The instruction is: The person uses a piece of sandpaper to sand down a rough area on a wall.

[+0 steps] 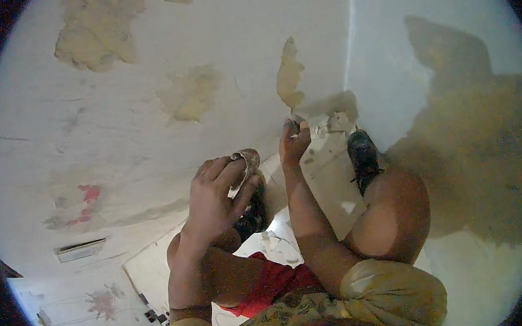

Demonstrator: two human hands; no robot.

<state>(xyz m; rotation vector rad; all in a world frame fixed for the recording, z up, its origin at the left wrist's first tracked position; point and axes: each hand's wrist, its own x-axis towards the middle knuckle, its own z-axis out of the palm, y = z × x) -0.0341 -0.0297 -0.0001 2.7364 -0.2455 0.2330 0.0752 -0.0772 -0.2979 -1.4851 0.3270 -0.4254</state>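
My left hand (pixel 214 185) is raised in front of my bent knee, its fingers curled around a thin, curved whitish strip (pixel 246 173), which looks like peeled paint. To its right, my right hand (pixel 294 143) touches the low part of a pale painted wall (pixel 240 22). Its fingers are pinched on a thin pale piece (pixel 291 113); whether this is a paint flake or a small tool is too small to tell. Just above those fingertips, a narrow tan bare patch (pixel 289 78) runs up the wall where the paint has come off.
Loose pale flakes (pixel 331 123) lie at the wall's foot, with more debris (pixel 276 244) between my legs. My dark left shoe (pixel 253 209) and right shoe (pixel 364 159) flank my right forearm. A wall corner (pixel 349 45) rises at right. A slot (pixel 80 250) opens at left.
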